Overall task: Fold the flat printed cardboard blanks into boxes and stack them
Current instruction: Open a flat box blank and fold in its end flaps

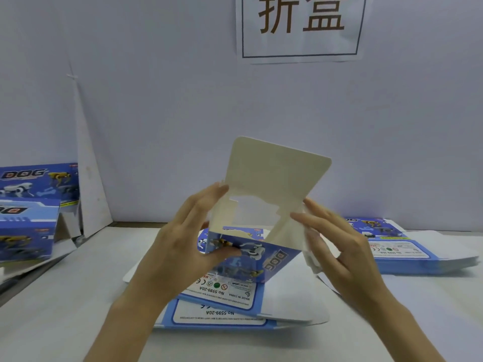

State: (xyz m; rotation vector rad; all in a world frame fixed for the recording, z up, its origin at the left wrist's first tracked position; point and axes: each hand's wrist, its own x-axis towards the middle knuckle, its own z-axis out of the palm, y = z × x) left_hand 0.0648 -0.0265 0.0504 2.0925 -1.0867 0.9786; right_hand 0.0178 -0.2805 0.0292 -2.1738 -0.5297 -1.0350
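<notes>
A half-formed blue printed box [251,254] with robot dogs and the word DOG is held up above the table, its cream inner flap [274,173] standing upright. My left hand [183,241] grips its left side, thumb on the printed face and fingers up along the edge. My right hand [337,244] lies with straight fingers against the white right-hand flap. Under the box lies a pile of flat blanks [224,312]. Folded boxes [28,210] are stacked at the far left.
A second pile of flat blanks [407,254] lies at the right on the white table [65,304]. A white wall with a paper sign [300,27] rises behind. A white cardboard sheet [88,152] leans in the left corner.
</notes>
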